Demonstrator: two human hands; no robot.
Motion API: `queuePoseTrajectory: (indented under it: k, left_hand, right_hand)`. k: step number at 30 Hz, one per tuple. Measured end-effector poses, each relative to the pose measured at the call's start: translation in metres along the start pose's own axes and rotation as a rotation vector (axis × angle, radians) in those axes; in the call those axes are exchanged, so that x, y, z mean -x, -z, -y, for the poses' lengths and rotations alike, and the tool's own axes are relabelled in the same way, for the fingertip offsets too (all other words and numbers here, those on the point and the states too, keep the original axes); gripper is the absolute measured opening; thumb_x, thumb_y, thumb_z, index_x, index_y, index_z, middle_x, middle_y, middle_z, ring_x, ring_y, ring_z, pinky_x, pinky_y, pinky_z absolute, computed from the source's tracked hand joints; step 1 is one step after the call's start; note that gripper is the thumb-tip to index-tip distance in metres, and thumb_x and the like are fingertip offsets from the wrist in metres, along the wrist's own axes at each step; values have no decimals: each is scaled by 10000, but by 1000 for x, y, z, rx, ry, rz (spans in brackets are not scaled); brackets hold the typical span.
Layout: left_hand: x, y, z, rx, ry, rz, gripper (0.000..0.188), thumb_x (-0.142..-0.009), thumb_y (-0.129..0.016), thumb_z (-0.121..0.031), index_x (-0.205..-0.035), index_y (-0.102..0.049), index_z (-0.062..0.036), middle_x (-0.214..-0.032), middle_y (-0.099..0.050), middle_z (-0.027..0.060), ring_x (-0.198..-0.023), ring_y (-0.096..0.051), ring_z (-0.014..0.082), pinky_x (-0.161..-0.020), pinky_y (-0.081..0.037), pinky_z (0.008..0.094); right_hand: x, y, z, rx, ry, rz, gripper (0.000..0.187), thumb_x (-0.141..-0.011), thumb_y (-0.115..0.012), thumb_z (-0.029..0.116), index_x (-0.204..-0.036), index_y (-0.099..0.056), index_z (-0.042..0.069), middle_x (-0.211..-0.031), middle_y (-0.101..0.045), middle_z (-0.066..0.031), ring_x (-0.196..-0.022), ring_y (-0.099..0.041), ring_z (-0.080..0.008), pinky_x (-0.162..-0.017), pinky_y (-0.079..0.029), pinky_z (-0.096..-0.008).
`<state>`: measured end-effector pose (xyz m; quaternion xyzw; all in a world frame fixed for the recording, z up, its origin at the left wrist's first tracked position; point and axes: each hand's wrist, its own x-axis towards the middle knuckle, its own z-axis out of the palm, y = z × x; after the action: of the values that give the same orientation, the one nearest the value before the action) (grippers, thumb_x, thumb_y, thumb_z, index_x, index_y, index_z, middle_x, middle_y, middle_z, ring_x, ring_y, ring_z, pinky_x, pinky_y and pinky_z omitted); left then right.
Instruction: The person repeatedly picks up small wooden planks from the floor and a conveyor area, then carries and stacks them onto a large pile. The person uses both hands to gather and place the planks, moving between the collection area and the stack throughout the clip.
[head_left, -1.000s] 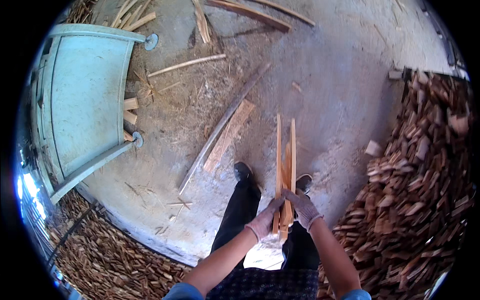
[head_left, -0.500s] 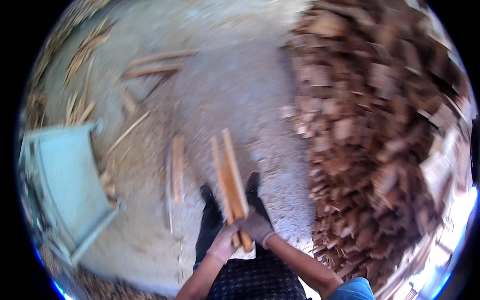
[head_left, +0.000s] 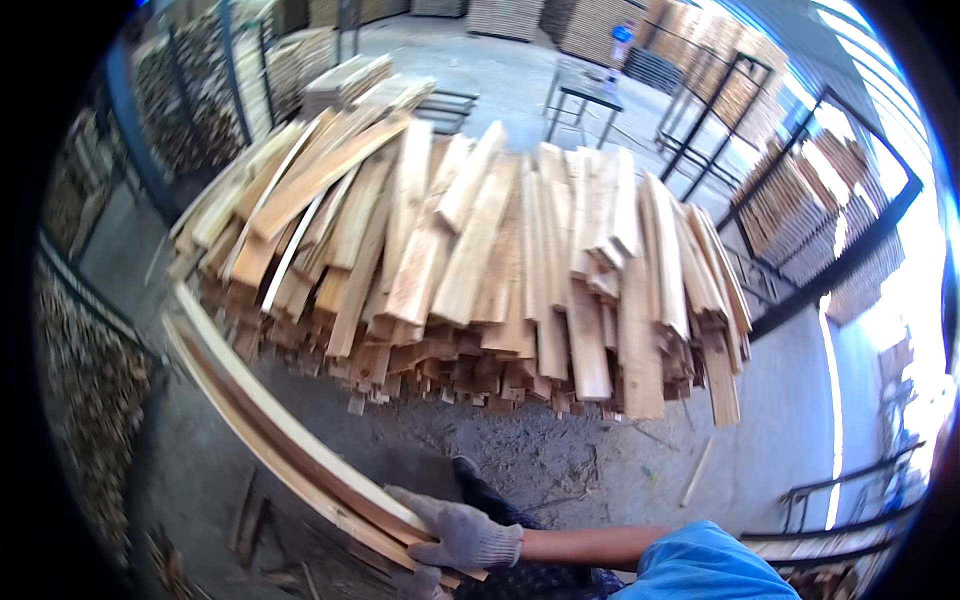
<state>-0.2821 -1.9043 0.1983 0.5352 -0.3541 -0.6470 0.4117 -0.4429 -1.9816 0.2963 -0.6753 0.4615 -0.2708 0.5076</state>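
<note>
At far left we see a heap of short wood pieces (head_left: 90, 420), kept low beside a dark rail. Next, a bundle of long boards (head_left: 290, 432) slants from the pile's left corner down to the lower centre; we hold it by the near end, so most of its length reaches out ahead, probably to keep the far end clear of our body. Our left hand (head_left: 420, 582), gloved, shows only in part at the bottom edge, against the near ends; it seems to steady them from below, but we cannot tell how far its fingers are closed. Our right hand (head_left: 468, 537), in a knitted glove, is curled over the top of the bundle and grips it, apparently keeping the boards together. Beyond, across the middle, a broad pile of boards (head_left: 510, 250) lies with ends mostly facing us, perhaps for easy reach. Right of it, a loose strip (head_left: 697, 470) lies on the floor, and a dark metal frame (head_left: 815, 297) stands before stacked planks (head_left: 790, 205).
</note>
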Motion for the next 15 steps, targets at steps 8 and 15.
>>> queuePoseTrajectory:
  k: [8,15]
  left_hand:
    - [-55,-138,-182,21,-270,541,930,-789,-742,-685,-1339,-458,10,-1097,-617,59,-976,-638,153,-799,-550,295]
    - [-131,-260,-184,-785,-622,294,987,-941,-660,-436,-1576,-104,76,-1624,-223,279,-1526,-211,359,-1235,-190,447]
  right_hand:
    - [53,145,96,65,-132,-718,825,-846,-710,220,-1529,-310,-15,-1270,-587,-321,-1099,-655,-414,-914,-550,-435]
    - [123,248,23,677,92,-1061,799,-869,-721,419,-1423,-428,-78,-1415,-502,-277,-1309,-496,-436,-1104,-406,-482]
